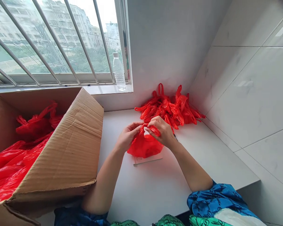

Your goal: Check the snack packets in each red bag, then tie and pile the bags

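A red plastic bag (144,146) hangs in a loose bunch just above the white counter (141,191). My left hand (128,136) and my right hand (161,131) pinch its gathered top between fingers and thumbs, their fingertips close together. Beneath the bag lies a white flat strip (147,159), perhaps a ruler, partly hidden. Behind my right hand, a heap of crumpled red plastic bags (169,108) sits in the corner of the counter, almost touching my knuckles.
To the left stands an open cardboard box (68,141) holding red plastic bags (14,160), its flap beside my left forearm. A water bottle (119,72) stands on the barred window's sill. Tiled wall rises to the right.
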A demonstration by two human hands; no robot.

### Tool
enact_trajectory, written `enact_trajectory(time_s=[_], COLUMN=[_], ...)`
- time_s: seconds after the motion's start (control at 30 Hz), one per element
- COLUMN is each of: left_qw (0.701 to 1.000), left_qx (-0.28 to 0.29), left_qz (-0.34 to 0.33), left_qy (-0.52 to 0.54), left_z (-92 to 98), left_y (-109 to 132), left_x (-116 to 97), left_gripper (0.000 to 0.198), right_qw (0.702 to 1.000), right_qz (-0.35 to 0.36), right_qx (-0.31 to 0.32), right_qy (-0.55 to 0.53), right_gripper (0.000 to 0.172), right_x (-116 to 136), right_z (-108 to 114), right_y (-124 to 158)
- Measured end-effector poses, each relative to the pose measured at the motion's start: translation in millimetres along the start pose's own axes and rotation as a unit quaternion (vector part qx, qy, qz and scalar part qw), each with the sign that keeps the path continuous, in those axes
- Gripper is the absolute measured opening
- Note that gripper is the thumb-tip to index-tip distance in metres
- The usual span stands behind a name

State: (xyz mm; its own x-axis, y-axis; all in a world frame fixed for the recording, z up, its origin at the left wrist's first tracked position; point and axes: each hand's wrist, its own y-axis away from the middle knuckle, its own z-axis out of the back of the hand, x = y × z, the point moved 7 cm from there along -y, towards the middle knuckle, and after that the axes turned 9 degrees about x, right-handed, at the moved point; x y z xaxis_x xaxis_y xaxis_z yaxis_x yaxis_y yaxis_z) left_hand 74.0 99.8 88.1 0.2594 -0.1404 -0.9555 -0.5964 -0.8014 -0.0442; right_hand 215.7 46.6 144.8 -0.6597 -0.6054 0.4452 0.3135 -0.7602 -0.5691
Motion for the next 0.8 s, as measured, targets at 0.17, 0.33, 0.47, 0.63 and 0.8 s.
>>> enact_trajectory(time_s=[0.17,0.33,0.47,0.63,0.8], left_qw=[0.943,0.887,0.904,0.889,0.775], left_qx=[-0.166,-0.267,-0.249,-0.16,-0.059], left_qz=[-0.132,-0.124,-0.074,0.054,-0.004], left_qy=[-0.255,-0.354,-0.341,-0.425,-0.629], left_z=[40.6,79.4,90.9,75.7,8.7], left_y=[9,27,41,53,29], left_x=[-22,-2,25,38,30], left_gripper=[0.026,0.026,0.05,0.059,0.045], right_qw=[0.995,0.958,0.894,0.961,0.979], right_qz=[-0.033,-0.171,-0.259,-0.239,-0.048], right_qx=[-0.032,0.021,0.117,0.092,0.193], right_qy=[-0.093,-0.23,-0.347,-0.108,0.042], right_gripper=[0.011,0.019,0.035,0.067,0.093], right_x=[-18,-54,-75,-91,-60], right_z=[17,9,-6,4,-47], right_y=[40,95,123,116,64])
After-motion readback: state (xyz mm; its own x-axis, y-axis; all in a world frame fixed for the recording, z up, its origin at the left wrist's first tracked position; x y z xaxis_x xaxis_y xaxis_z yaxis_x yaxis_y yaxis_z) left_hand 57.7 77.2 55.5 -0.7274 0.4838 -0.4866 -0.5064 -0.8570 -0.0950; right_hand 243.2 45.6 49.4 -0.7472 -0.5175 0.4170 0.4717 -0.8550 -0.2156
